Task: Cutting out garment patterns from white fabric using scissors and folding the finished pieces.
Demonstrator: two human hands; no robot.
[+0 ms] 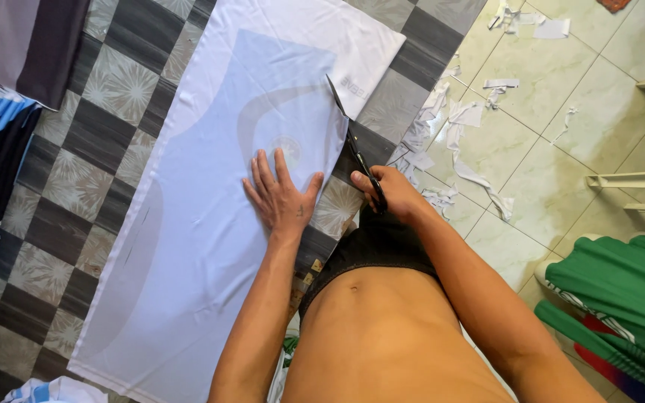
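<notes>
Both forearms reached out from the bare torso. Flat and spread, the left hand (284,195) pinned the white cloth (210,224) to the checkered table (106,112), grasping nothing. Closed through the handles, the right hand (391,192) worked black scissors (354,142) along the cloth's right edge. Cutting looked midway; continuing would call for steady pressure. Blade tips were hard to make out.

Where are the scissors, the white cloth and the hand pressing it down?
scissors (352,142), head view, on the black blades.
white cloth (210,194), head view, on its flat middle.
left hand (284,198), head view, on the back of the hand.
</notes>
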